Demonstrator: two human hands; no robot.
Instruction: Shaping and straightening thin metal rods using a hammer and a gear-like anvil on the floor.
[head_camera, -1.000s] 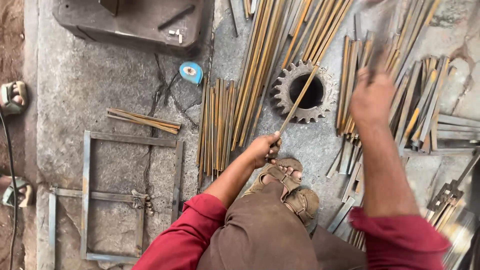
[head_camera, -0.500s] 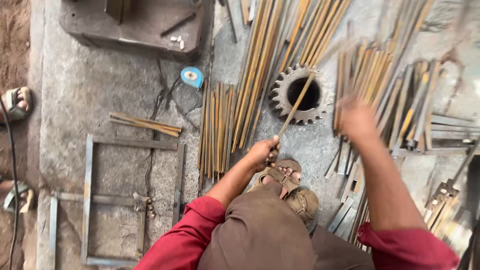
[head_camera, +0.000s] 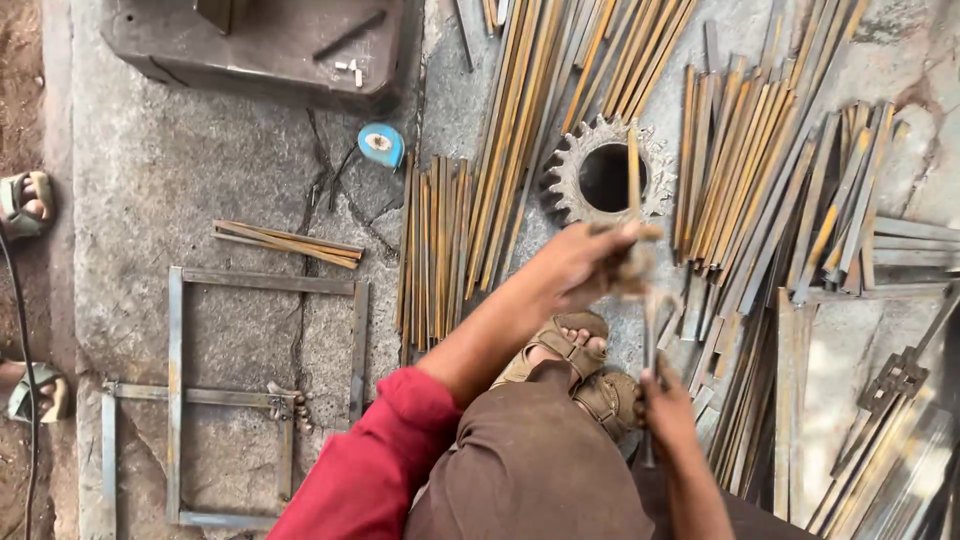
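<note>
The left hand (head_camera: 585, 265) is gripping a thin metal rod (head_camera: 633, 170) pointing to 12 o'clock over the gear (head_camera: 565, 170). The right hand (head_camera: 665, 405) is closing around a hammer handle (head_camera: 650, 335). It is best holding the rod steady and hitting gently.

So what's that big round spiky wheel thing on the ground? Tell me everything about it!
It is a gear wheel, a thick ring of dull grey, rusty-looking metal with blunt teeth all around and a big dark round hole in the middle. It lies flat on the stone floor, among long metal strips. A thin rod crosses over it.
</note>
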